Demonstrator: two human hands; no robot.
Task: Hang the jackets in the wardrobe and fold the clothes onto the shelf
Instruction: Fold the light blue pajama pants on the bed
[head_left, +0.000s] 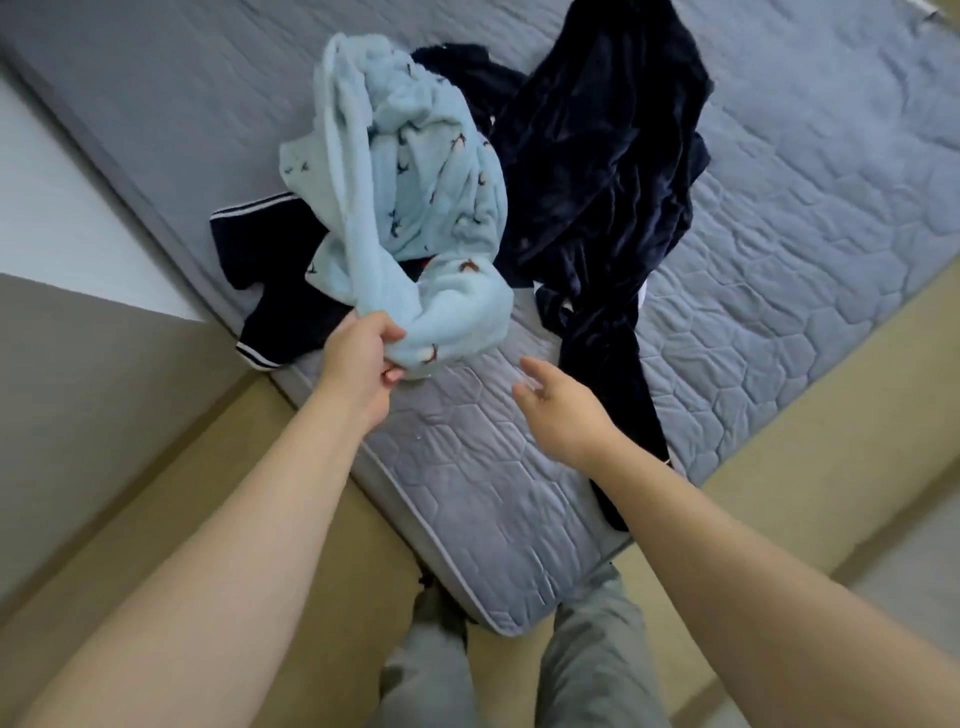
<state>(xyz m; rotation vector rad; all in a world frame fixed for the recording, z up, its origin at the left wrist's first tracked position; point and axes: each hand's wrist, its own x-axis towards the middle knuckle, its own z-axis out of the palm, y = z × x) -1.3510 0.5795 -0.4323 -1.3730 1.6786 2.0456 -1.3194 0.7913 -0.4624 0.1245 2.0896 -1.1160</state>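
Three garments on the mattress (779, 260) | your left hand (363, 353) pinches the fleece (405, 197) at 12 o'clock | right hand (561, 410) spread, holding nothing | risk: one-handed pull drags the striped top (270, 291) off the edge.

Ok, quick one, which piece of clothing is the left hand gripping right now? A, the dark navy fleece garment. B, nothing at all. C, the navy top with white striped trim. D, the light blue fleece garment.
D: the left hand has its fingers curled round a bunched end of the light blue fleece garment, while the right hand hangs open above the mattress, holding nothing.
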